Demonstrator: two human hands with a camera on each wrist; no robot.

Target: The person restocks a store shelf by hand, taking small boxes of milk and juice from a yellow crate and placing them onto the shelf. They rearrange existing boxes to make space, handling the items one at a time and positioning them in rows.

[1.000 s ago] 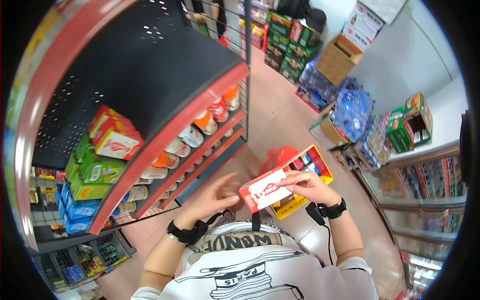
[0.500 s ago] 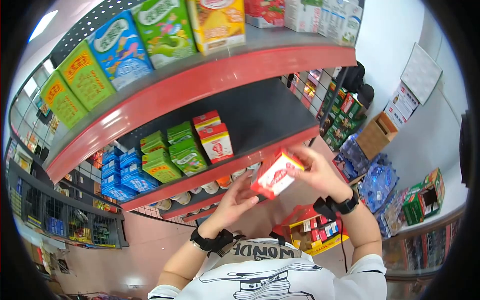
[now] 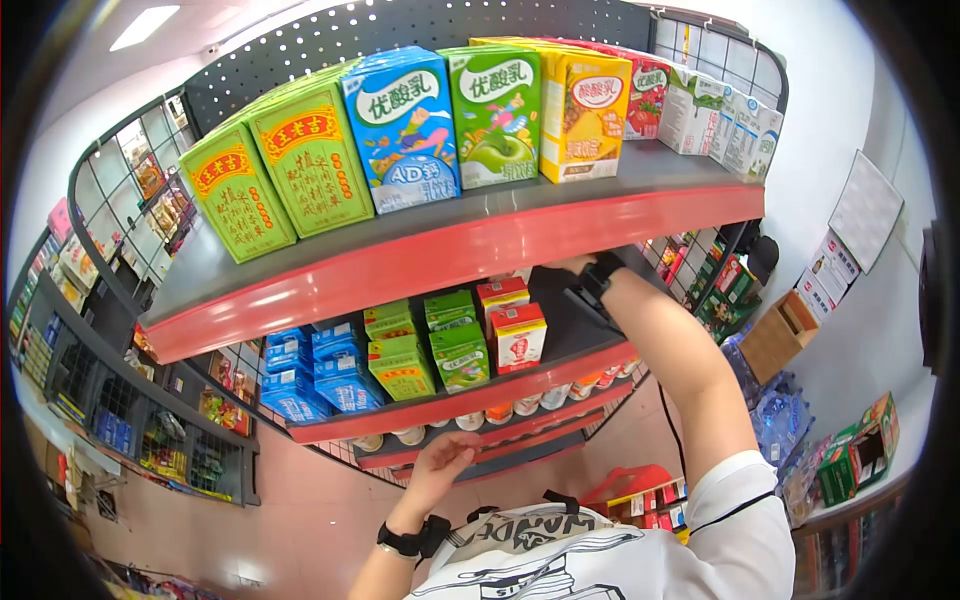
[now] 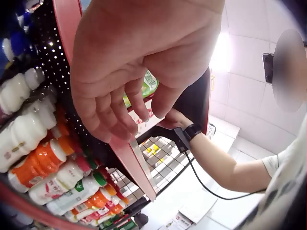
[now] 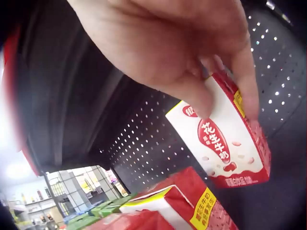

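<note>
Under the upper shelf, my right hand (image 5: 177, 48) grips a white-and-red peanut milk carton (image 5: 223, 143) from above, thumb on its front and fingers at its side. The carton is slightly tilted, beside other red cartons (image 5: 175, 199) on the lower shelf. In the head view the upper shelf's red edge hides most of that hand and the carton. My left hand (image 3: 445, 462) hangs before the lower shelf's front edge (image 3: 400, 416), fingers loosely curled with nothing in them. The left wrist view shows the same hand (image 4: 144, 52) close up.
Drink cartons in green, blue and yellow (image 3: 585, 120) line the upper shelf (image 3: 450, 255). Below, green cartons (image 3: 460, 355) and blue packs (image 3: 345, 380) stand left of the red ones. A yellow box of cartons (image 3: 650, 508) is on the floor; water bottle packs (image 3: 785, 420) lie at right.
My right hand has carried the carton from in front of my body, up and forward into the lower shelf. My left hand has come away from the carton. The head view has tilted up.
</note>
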